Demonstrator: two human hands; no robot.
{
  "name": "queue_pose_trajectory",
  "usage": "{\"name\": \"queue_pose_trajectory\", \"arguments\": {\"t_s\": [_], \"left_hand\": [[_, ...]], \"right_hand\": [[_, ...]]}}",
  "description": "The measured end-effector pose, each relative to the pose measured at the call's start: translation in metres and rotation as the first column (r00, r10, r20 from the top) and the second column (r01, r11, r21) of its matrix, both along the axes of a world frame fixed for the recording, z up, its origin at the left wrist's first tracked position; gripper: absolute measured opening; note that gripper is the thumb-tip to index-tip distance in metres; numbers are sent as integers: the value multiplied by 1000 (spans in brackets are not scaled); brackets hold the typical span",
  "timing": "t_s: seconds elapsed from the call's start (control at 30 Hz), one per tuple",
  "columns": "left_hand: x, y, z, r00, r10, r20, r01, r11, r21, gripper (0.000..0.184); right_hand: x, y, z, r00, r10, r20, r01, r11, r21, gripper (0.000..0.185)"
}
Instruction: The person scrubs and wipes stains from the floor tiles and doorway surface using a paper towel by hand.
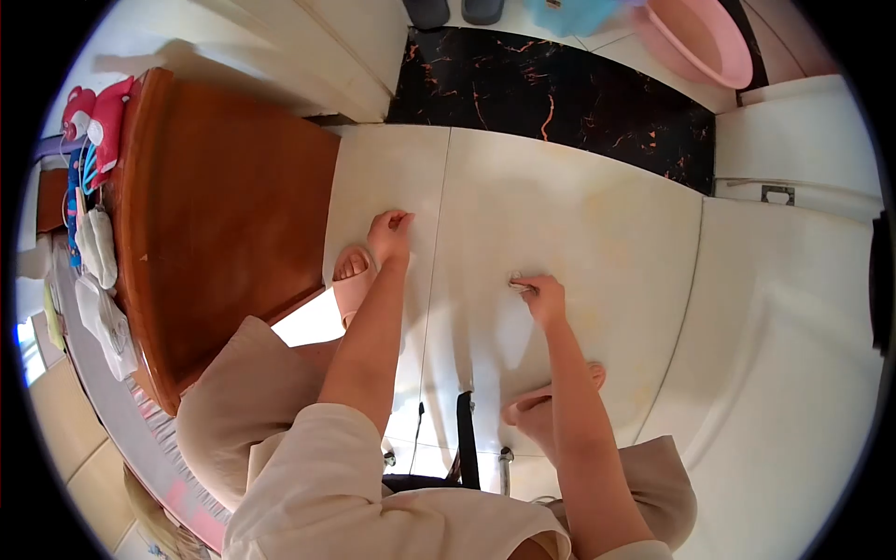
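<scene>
Over the pale floor tiles, my right hand point(543, 299) pinches a small whitish object point(518, 283) between thumb and fingers; the object is too small to name. My left hand point(390, 235) is closed above the tiles near the wooden cabinet, its fingertips pressed together. Whether anything is between those fingertips is too small to tell. A pink slipper point(351, 291) on a foot lies just below my left hand. The other foot, in a pink slipper point(525, 399), is partly hidden behind my right forearm.
A brown wooden cabinet point(233, 196) stands at left, with a red plush toy point(110, 131) and socks point(105, 313) beside it. A black marble threshold point(560, 103) crosses the floor ahead. Beyond are a pink basin point(733, 65) and dark slippers point(483, 9). White panels point(765, 373) stand at right.
</scene>
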State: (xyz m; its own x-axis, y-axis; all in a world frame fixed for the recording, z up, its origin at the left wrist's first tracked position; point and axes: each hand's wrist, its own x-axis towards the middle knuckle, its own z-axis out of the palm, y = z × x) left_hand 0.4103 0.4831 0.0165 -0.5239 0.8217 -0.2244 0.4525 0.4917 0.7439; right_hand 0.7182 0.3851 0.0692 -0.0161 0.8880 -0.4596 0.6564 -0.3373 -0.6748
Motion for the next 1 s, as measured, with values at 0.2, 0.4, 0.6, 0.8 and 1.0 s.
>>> {"name": "queue_pose_trajectory", "arguments": {"t_s": [0.2,0.4,0.6,0.8,1.0], "left_hand": [[-6,7,-9,994,-91,-55,87,994,-70,18],[-3,2,-25,904,-305,-300,297,952,-75,13],[57,-19,69,915,-305,264,302,952,51,5],[135,-34,207,797,-388,464,353,921,163,21],[152,-61,295,592,-512,622,411,856,313,20]], "right_hand": [[-4,-20,-1,1000,4,12,-4,999,-33,35],[-27,-42,23,993,-54,-103,46,996,-77,25],[-52,-12,80,800,-526,-288,485,850,-207,15],[-28,35,187,504,-668,-548,706,684,-185,10],[-27,-4,295,236,-549,-802,811,566,-149,10]]}}
